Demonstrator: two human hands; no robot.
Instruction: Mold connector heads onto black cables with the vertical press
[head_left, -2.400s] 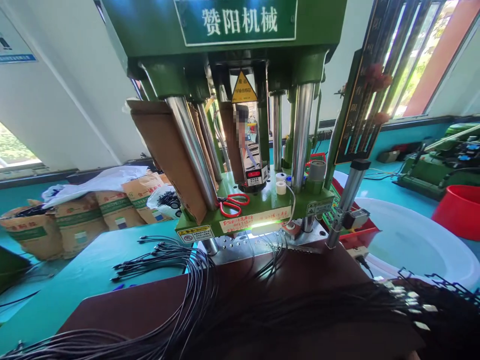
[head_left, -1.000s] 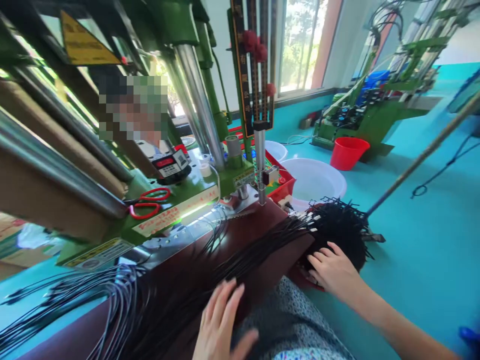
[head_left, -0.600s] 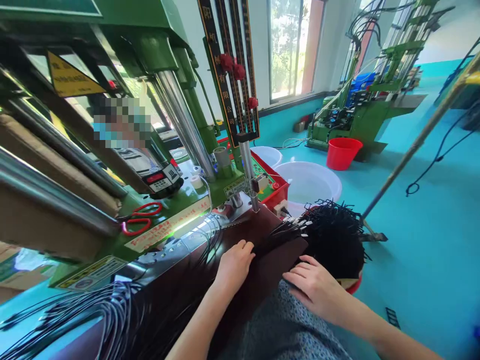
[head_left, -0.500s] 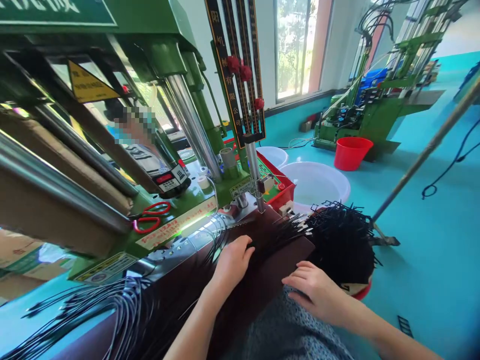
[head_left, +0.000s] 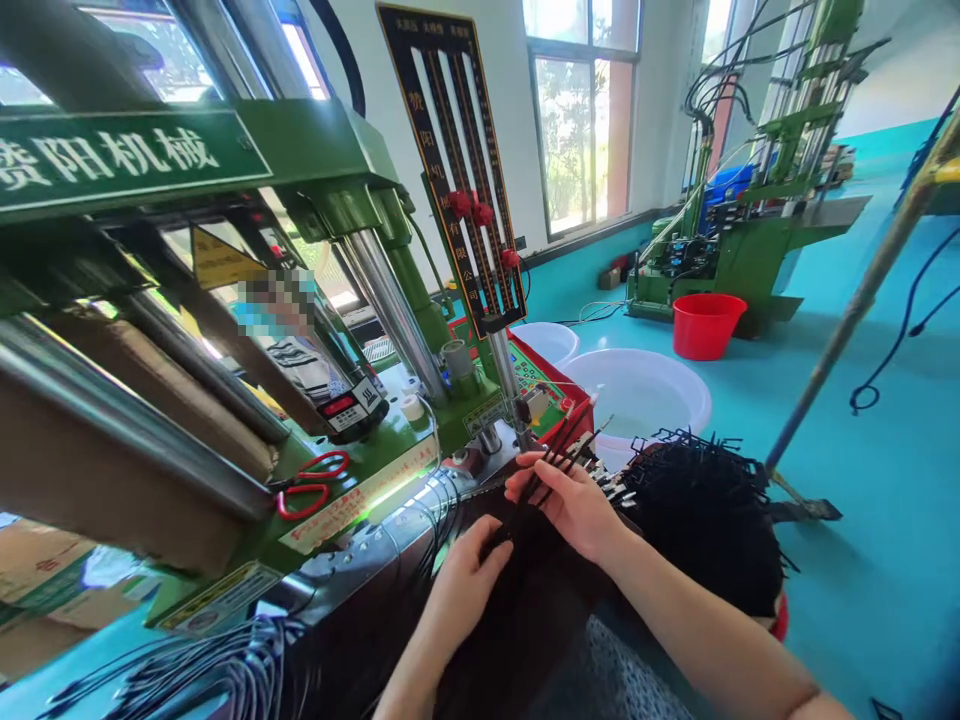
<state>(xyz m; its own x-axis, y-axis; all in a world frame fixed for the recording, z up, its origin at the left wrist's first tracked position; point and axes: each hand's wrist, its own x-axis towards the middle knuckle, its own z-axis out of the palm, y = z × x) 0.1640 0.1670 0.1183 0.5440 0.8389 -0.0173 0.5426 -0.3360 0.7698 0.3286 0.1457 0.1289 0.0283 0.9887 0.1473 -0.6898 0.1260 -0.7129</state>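
Observation:
Several thin black cables [head_left: 559,450] rise at a slant between my two hands, their tips pointing up and right. My right hand [head_left: 574,500] is closed round them near their upper part. Lower down and to the left, my left hand [head_left: 474,565] pinches the same dark bundle above the dark work surface [head_left: 517,620]. Behind my right hand, more cables with pale connector ends [head_left: 619,490] lie at the edge of that surface. A big bunch of black cables [head_left: 199,665] hangs at the lower left.
A green press machine [head_left: 315,140] stands at the left, with red-handled scissors [head_left: 313,485] on its bed. At the right are a heap of black pieces [head_left: 701,520], a white tub [head_left: 645,390], a red bucket [head_left: 707,325] and a slanted pole [head_left: 847,320]. Someone [head_left: 300,350] is behind the machine.
My right hand has moved up and left from near my lap and closed round the cables. The cables are now raised between both hands. The view has tilted upward.

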